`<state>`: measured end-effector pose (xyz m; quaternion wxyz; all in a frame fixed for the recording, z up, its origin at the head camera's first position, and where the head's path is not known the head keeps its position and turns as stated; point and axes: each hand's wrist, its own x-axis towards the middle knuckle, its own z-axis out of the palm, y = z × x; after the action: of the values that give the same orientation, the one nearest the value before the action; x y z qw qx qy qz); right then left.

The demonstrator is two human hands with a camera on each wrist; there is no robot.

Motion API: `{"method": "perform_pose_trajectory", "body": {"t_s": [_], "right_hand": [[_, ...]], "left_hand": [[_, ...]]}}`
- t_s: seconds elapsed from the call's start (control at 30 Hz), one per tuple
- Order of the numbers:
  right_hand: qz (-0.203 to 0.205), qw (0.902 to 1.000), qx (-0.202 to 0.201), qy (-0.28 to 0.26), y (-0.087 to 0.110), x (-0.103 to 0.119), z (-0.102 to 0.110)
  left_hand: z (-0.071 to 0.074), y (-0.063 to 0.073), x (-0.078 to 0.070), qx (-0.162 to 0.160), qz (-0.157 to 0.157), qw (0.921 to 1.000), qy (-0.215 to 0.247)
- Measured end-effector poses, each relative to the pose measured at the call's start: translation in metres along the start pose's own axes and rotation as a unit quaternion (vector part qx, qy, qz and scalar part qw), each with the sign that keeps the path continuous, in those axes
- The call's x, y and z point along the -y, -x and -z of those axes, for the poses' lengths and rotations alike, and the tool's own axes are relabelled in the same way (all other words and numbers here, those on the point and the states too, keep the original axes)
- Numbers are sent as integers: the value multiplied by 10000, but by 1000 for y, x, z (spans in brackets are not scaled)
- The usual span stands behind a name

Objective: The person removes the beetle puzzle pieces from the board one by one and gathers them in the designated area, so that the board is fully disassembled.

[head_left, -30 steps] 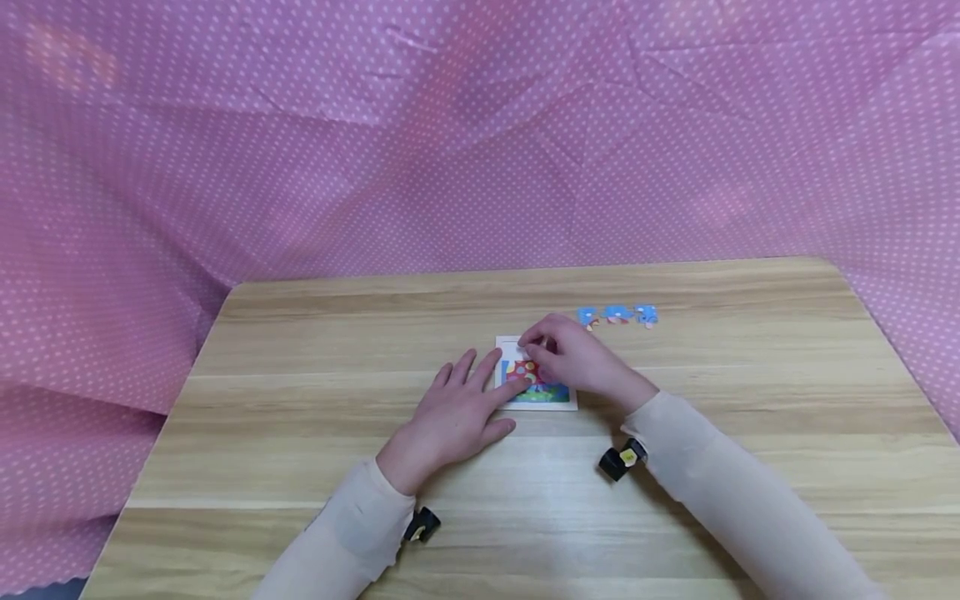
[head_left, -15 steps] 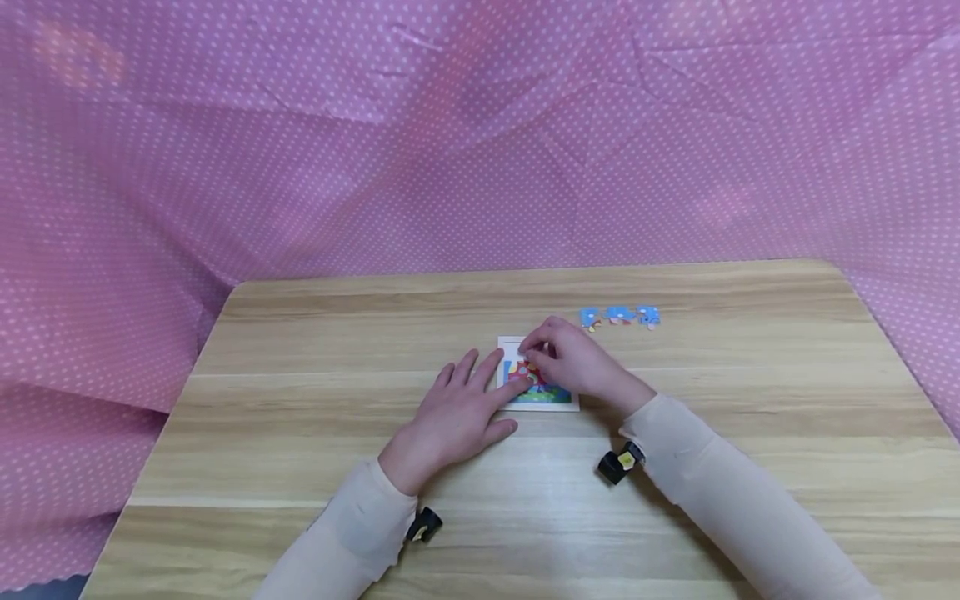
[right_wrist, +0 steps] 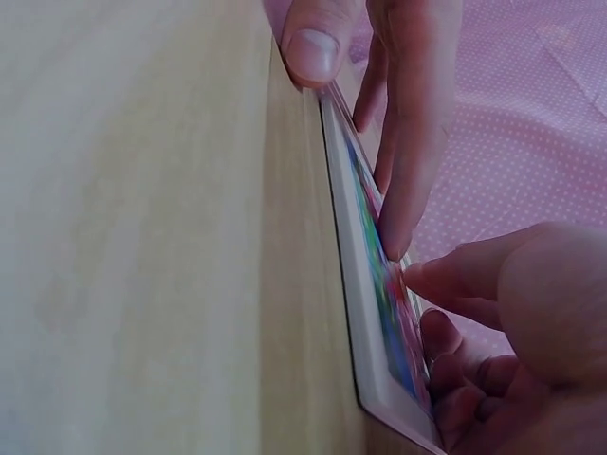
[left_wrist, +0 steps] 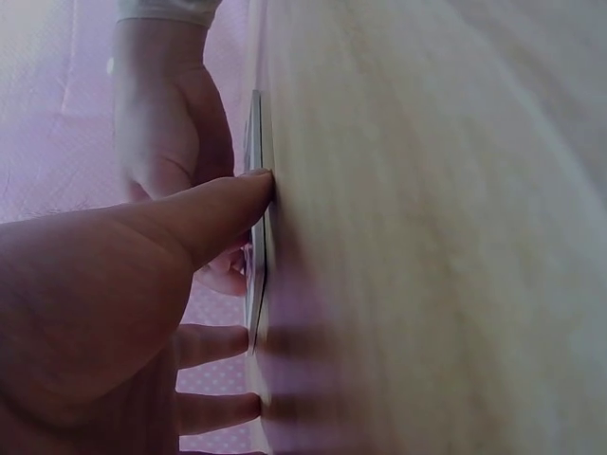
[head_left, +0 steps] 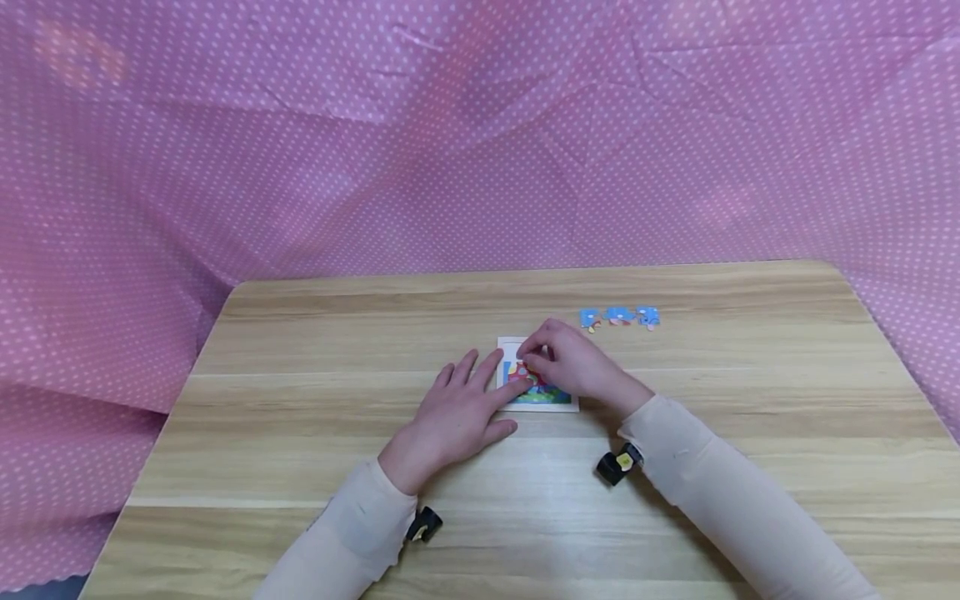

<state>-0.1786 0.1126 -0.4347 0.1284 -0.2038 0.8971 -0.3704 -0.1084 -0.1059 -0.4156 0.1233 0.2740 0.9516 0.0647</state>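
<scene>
A small jigsaw puzzle with a red mushroom-like picture lies in a white-framed tray on the table. My left hand spreads its fingers over the tray's left side. Its index fingertip presses on the picture, while the thumb is at the near edge. From the right, my right hand bends over the picture's upper part, thumb and index finger pinching at a puzzle piece that the fingers mostly hide. Bare white tray floor shows above the picture.
Three loose blue puzzle pieces lie in a row behind the right hand. The wooden table reaches back to a pink dotted curtain. Small black devices are strapped at both wrists.
My right fingertips have moved slightly down, nearer me, onto the red part of the picture. My left hand stays in place, and the loose pieces have not moved.
</scene>
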Motion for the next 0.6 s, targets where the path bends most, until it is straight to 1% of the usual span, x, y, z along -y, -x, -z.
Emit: {"method": "perform_pose_trajectory", "body": {"t_s": [0.4, 0.6], "right_hand": [[198, 9998, -28, -2, -1, 0, -2], [66, 9998, 29, -210, -1, 1, -2]], "left_hand": [[2, -1, -1, 100, 83, 9999, -21], [3, -1, 0, 155, 119, 9998, 29]]}}
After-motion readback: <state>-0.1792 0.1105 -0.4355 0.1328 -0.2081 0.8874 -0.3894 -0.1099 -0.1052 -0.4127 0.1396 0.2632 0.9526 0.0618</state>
